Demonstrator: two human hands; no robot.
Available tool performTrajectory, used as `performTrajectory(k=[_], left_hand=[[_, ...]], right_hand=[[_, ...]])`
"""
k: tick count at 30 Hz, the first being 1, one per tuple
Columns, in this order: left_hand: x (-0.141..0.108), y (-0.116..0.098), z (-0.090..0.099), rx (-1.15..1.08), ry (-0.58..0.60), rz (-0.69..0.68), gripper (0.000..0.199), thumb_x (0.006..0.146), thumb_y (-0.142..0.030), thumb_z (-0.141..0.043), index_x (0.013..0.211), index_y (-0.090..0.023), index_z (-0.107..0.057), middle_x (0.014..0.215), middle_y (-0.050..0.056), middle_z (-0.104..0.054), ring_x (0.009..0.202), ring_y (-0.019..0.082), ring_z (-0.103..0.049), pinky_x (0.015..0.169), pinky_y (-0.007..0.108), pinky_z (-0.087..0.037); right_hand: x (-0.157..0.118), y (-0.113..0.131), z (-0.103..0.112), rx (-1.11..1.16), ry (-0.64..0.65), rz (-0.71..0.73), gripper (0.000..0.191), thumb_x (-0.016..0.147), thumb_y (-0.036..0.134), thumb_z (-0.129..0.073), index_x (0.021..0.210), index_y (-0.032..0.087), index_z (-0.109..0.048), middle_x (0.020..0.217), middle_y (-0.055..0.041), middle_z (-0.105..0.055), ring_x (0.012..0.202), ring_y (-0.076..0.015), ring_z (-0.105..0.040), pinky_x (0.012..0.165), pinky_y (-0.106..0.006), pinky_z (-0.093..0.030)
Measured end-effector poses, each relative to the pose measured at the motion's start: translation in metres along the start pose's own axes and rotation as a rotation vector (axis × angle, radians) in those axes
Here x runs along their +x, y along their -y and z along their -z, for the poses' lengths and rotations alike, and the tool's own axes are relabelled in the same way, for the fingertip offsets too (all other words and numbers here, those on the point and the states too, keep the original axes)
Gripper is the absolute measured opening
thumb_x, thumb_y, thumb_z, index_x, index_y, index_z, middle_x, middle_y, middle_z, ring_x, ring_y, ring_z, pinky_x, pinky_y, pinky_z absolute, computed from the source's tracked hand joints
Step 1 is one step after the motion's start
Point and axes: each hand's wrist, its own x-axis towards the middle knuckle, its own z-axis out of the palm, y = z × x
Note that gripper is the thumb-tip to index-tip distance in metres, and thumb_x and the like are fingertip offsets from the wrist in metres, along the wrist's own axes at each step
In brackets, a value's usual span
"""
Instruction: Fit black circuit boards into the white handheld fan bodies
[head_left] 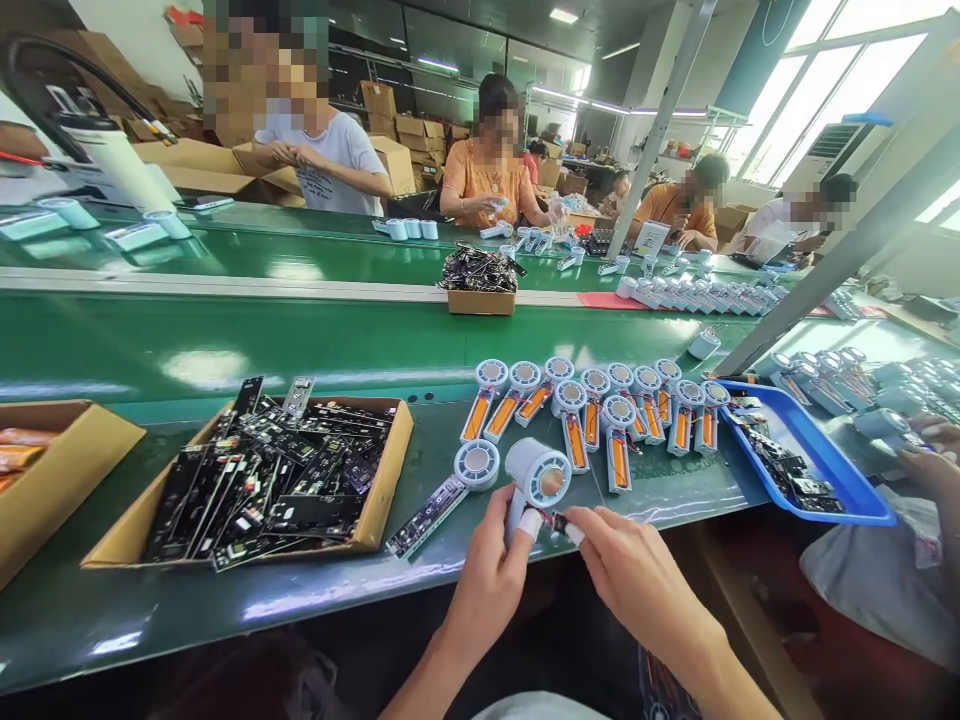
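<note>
My left hand is closed around the handle of a light-blue handheld fan, its round head tilted up above the table's front edge. My right hand pinches a small dark part with red wires beside the fan's handle; its exact kind is hidden by my fingers. Fingertips of both hands carry white covers. Just left of my hands lies another fan with a circuit board along its handle. Behind them stand several open fans with orange batteries in their handles.
A cardboard box of circuit boards sits to the left, another box at far left. At right, a blue tray holds boards, near a co-worker's hand. A slanted metal post rises behind. Several people work across the green conveyor.
</note>
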Motion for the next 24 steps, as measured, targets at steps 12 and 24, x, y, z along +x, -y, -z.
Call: performTrajectory(k=[12,24], left_hand=[[-0.001,0.002,0.001,-0.645,0.250,0.241,0.045,0.091,-0.054,-0.048,0.116,-0.019,-0.062,0.077,0.002,-0.065,0.063,0.017,-0.059,0.063,0.030,-0.051],[-0.008,0.007,-0.011,-0.190,-0.004,0.111,0.034,0.091,-0.045,-0.052,0.111,-0.020,-0.063,0.109,0.007,-0.070,0.104,0.023,-0.064,0.089,0.030,-0.051]], right_hand=[[0.009,0.010,-0.038,1.105,0.211,-0.253,0.049,0.099,0.057,-0.044,0.066,0.021,-0.047,0.045,0.0076,-0.041,0.038,-0.0070,-0.032,0.043,-0.021,-0.026],[-0.007,0.025,-0.056,1.205,-0.045,-0.375,0.046,0.097,0.059,-0.051,0.072,0.019,-0.050,0.054,0.0060,-0.046,0.047,-0.0076,-0.037,0.047,-0.020,-0.033]])
